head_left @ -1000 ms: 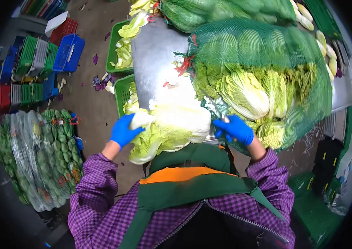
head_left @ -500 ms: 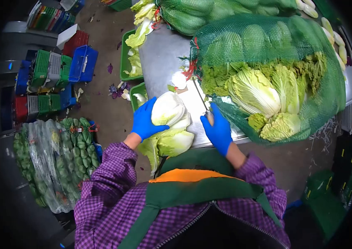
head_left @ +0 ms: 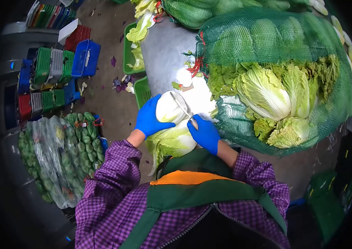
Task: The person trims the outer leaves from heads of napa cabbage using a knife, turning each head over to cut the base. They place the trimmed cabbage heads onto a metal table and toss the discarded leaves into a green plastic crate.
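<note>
A pale napa cabbage (head_left: 169, 108) lies at the near edge of the metal table. My left hand (head_left: 150, 118), in a blue glove, grips it from the left, with the thumb across its near side. In my right hand (head_left: 204, 133), also gloved in blue, is the handle of a knife (head_left: 179, 102). The blade lies against the cabbage's right side and top. Loose outer leaves (head_left: 175, 139) hang below the cabbage at the table edge. Right of my hands, an open green net bag (head_left: 242, 43) holds several cabbages (head_left: 263, 93).
Green baskets (head_left: 129, 54) with leaf scraps stand left of the metal table (head_left: 161, 47). Another filled net bag (head_left: 192, 12) lies at the far side. Stacked crates (head_left: 86, 58) and bagged green vegetables (head_left: 59, 157) are on the left. White radishes (head_left: 337, 28) lie at the far right.
My right hand has moved left with the knife, and the blade has come from beside the cabbage onto it. My left hand still holds the cabbage. The whole view has shifted slightly.
</note>
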`<state>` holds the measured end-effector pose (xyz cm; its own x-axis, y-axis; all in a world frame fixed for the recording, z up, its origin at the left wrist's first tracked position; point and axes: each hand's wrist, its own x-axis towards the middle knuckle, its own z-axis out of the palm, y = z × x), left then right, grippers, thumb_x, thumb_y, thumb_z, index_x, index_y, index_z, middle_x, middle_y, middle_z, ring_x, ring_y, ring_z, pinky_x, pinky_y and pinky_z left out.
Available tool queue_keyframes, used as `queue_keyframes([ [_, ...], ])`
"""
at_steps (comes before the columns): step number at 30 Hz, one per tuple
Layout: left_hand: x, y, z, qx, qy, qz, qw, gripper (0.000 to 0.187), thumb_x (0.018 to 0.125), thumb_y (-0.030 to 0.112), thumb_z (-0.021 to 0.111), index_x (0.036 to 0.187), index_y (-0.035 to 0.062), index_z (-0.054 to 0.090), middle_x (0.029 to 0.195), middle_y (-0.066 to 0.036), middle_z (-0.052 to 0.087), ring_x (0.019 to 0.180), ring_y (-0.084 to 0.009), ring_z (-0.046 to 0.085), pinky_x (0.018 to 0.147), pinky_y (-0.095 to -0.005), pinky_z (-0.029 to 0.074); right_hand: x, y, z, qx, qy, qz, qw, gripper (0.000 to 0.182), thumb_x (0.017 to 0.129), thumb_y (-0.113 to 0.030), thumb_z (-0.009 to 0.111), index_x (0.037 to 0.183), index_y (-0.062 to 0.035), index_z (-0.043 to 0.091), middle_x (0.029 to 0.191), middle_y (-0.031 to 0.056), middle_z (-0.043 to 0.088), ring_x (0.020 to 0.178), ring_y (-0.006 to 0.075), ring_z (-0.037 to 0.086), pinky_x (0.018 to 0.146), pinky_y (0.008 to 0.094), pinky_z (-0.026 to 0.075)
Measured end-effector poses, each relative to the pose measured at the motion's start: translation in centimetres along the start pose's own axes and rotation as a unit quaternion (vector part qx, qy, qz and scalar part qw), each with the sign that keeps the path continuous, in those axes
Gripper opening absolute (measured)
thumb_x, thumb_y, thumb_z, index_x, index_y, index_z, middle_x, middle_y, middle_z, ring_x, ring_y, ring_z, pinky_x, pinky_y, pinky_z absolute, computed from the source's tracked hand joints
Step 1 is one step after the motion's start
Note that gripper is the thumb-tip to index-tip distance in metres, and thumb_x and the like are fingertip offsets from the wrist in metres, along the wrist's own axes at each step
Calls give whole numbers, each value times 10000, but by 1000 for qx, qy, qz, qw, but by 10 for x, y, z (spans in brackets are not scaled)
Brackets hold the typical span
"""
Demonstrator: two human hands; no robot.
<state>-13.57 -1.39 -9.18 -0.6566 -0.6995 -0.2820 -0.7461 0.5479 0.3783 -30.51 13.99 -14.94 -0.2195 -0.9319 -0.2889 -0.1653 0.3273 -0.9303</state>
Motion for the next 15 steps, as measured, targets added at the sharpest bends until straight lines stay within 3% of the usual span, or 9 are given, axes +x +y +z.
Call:
queue_keyframes([
  [2,1,2,-1,-17,-6,-5,1000,1046,543,498,833,1352,15,379,1273,-212,499,1169,-359,505,999,-420,401,3,7,6,-60,-9,-6,998,230,895,-256,527,954,-33,525,736,237,608,688,421,601,596,488,465],
  [15,4,4,3,-14,0,0,1000,1037,526,518,825,1341,48,389,1256,-214,503,1152,-380,497,987,-450,398,13,9,7,-97,-52,29,993,251,901,-256,506,954,-11,520,735,235,613,698,416,606,625,497,473],
])
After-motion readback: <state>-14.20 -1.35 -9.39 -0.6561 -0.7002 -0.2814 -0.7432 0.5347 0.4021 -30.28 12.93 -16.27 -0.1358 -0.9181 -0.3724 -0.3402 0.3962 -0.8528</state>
